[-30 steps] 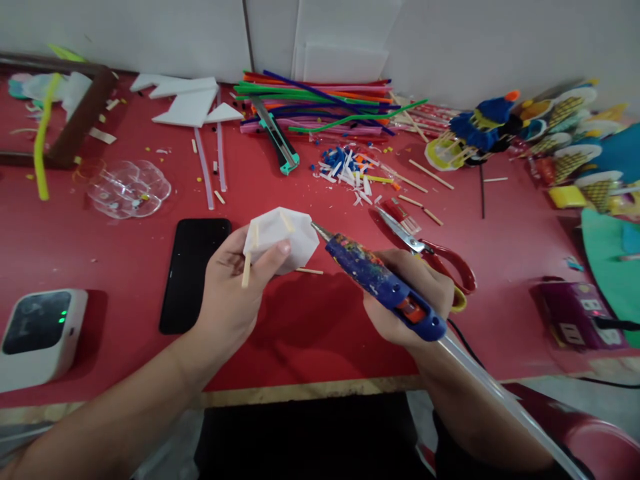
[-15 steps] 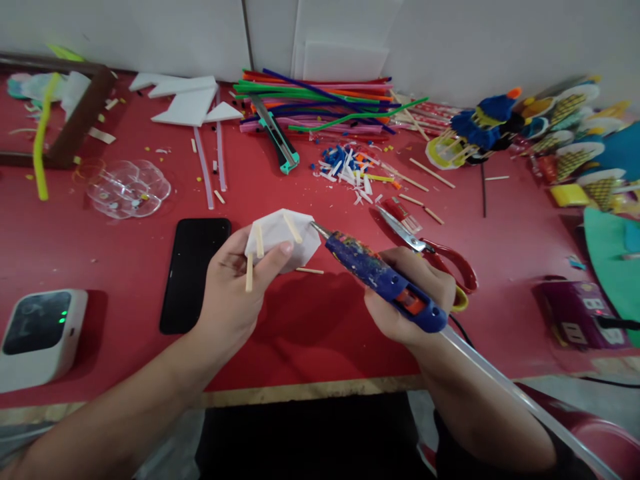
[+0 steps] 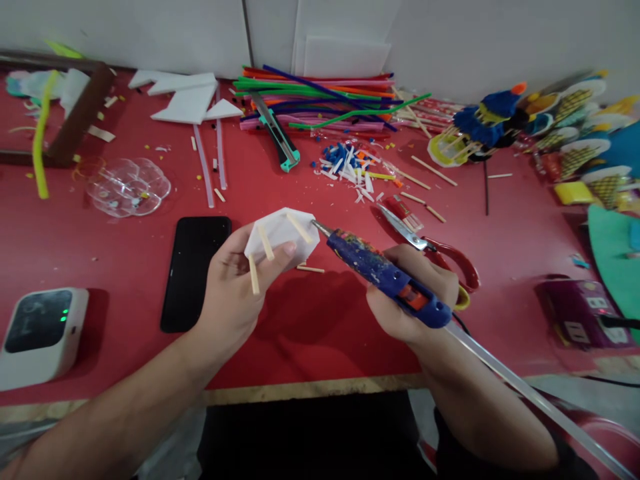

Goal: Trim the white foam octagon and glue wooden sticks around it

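Observation:
My left hand (image 3: 237, 273) is closed round a white many-sided foam piece (image 3: 283, 233), thumb on its near face and fingers behind. Three short wooden sticks (image 3: 266, 241) stand up from that piece along its edge. In my right hand (image 3: 415, 287) is a blue hot glue gun (image 3: 380, 270), its body smeared with coloured residue. A long clear glue stick (image 3: 530, 393) runs out of its back end. The metal nozzle (image 3: 321, 229) meets the piece's upper right edge. Below the piece, a loose wooden stick (image 3: 311, 269) lies on the red table (image 3: 320, 347).
Red-handled scissors (image 3: 425, 247) lie beyond my right hand, a black phone (image 3: 195, 273) beside my left. Farther back are a box cutter (image 3: 275, 133), coloured pipe cleaners (image 3: 320, 97) and small scraps (image 3: 350, 167). Finished-looking figures (image 3: 485, 123) and a purple power socket (image 3: 585, 313) stand right.
The foam piece has tilted slightly in my left hand, so its sticks lean more to the lower right. The glue gun's nozzle stays at its right edge.

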`<action>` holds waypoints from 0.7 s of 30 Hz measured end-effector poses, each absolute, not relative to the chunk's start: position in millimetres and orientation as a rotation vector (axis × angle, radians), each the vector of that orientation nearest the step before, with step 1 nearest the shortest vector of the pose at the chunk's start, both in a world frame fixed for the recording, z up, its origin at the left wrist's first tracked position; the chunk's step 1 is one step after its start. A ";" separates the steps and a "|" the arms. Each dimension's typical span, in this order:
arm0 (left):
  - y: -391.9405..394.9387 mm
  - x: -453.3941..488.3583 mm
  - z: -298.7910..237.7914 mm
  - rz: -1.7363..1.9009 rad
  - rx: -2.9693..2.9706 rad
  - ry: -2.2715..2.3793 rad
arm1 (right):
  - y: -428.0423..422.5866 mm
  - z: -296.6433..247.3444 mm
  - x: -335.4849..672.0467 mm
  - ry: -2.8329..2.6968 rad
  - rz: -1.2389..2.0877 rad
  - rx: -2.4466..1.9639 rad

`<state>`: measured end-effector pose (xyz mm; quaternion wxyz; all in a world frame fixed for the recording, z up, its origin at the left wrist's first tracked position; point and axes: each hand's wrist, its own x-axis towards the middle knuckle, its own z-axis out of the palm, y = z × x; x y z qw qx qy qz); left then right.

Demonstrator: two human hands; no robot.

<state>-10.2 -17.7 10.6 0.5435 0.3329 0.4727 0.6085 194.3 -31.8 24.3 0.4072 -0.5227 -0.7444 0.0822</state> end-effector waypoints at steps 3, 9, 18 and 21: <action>-17.1 -9.6 12.6 1.449 0.773 1.099 | -32.1 21.9 195.3 -1.868 0.221 -1.315; -17.9 -10.8 11.5 1.432 0.803 1.117 | -33.3 20.7 195.8 -1.854 0.199 -1.318; -15.3 -10.2 16.5 1.451 0.768 1.194 | -18.5 1.1 204.4 -2.089 0.100 -1.818; -13.3 -8.6 22.5 1.471 0.729 1.196 | -18.1 -0.9 202.7 -2.187 0.002 -1.823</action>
